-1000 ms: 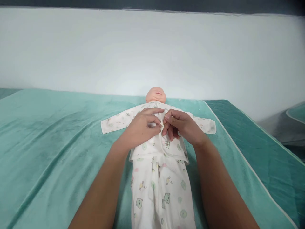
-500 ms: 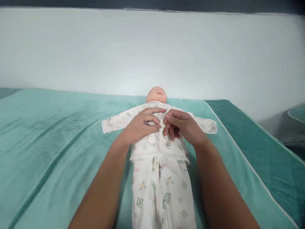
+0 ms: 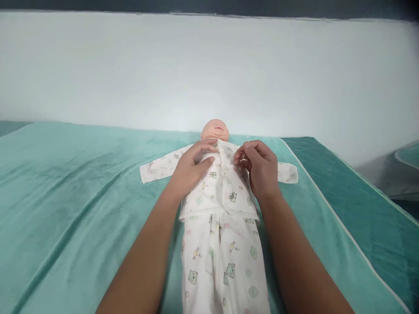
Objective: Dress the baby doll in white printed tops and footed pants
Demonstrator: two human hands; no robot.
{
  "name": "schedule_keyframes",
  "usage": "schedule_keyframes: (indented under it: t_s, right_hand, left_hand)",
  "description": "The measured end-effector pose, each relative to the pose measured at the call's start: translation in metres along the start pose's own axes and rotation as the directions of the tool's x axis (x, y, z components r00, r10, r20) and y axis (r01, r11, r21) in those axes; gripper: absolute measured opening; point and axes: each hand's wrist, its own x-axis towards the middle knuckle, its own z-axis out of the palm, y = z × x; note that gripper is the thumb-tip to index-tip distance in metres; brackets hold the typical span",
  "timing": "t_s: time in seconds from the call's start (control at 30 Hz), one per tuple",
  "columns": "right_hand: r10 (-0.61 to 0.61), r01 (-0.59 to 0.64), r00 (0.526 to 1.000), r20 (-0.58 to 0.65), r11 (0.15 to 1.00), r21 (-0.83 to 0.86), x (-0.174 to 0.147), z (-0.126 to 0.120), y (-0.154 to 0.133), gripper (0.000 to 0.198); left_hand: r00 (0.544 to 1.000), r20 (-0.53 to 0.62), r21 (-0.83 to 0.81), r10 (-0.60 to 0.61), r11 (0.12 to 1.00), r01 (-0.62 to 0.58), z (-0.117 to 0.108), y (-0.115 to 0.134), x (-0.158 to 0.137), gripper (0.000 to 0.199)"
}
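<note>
Your left hand (image 3: pixel 193 168) lies over the chest of the white printed shirt (image 3: pixel 204 205), on the side nearer the left edge of the view, with the thumb well apart from the fingers and a wide gap between them; nothing shows in that gap but the shirt's cloth. Your right hand (image 3: pixel 263 165) is at the opposite side of the chest, fingers curled and the thumb brought close to the index fingertip, so the grip there is narrow; you cannot tell from this angle whether a bit of cloth is caught in it. The two hands are apart, with the shirt's front running between them. The shirt is on a doll (image 3: pixel 215 130), which lies on its back in the middle of the view, head toward the white wall (image 3: pixel 209 65) and legs toward you. Its sleeves stretch out to both sides, each cuff flat on the turquoise blanket (image 3: pixel 81 187). Below the shirt's hem you see matching trousers (image 3: pixel 240 279), patterned with small green bears and running down between your forearms to the bottom edge. A darker teal cloth (image 3: pixel 369 196) lies to the right, beyond the blanket's pale edging.
</note>
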Motion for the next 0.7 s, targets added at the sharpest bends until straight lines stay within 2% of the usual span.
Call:
schedule_keyframes:
  t_s: [0.1, 0.23, 0.33, 0.47, 0.57, 0.7]
  right_hand:
    - [-0.083, 0.074, 0.995, -0.057, 0.987, -0.144, 0.001, 0.003, 0.006, 0.015]
    - [-0.113, 0.127, 0.992, 0.061, 0.936, -0.329, 0.001, 0.005, 0.011, 0.014]
    - [-0.088, 0.151, 0.983, 0.161, 0.887, -0.435, 0.002, 0.005, 0.013, 0.023]
    - [-0.103, 0.231, 0.956, 0.274, 0.84, -0.491, 0.006, 0.003, 0.015, 0.03]
    - [-0.103, 0.303, 0.922, 0.372, 0.792, -0.531, 0.01, 0.003, 0.016, 0.036]
    - [-0.083, 0.332, 0.907, 0.414, 0.746, -0.578, 0.017, 0.002, 0.02, 0.044]
  left_hand:
    - [0.999, -0.007, 0.17, 0.038, 0.985, -0.036, 0.005, -0.005, 0.001, 0.032]
    - [0.998, 0.024, 0.315, 0.051, 0.948, -0.056, 0.006, -0.008, 0.006, 0.046]
    - [0.997, 0.069, 0.323, 0.019, 0.946, -0.04, 0.003, -0.013, 0.015, 0.052]
    - [0.996, 0.086, 0.293, -0.021, 0.956, -0.005, -0.001, -0.02, 0.026, 0.054]
    - [0.997, 0.073, 0.312, -0.023, 0.95, 0.0, 0.0, -0.021, 0.027, 0.052]
    - [0.999, 0.034, 0.316, -0.041, 0.948, 0.028, 0.001, -0.019, 0.026, 0.049]
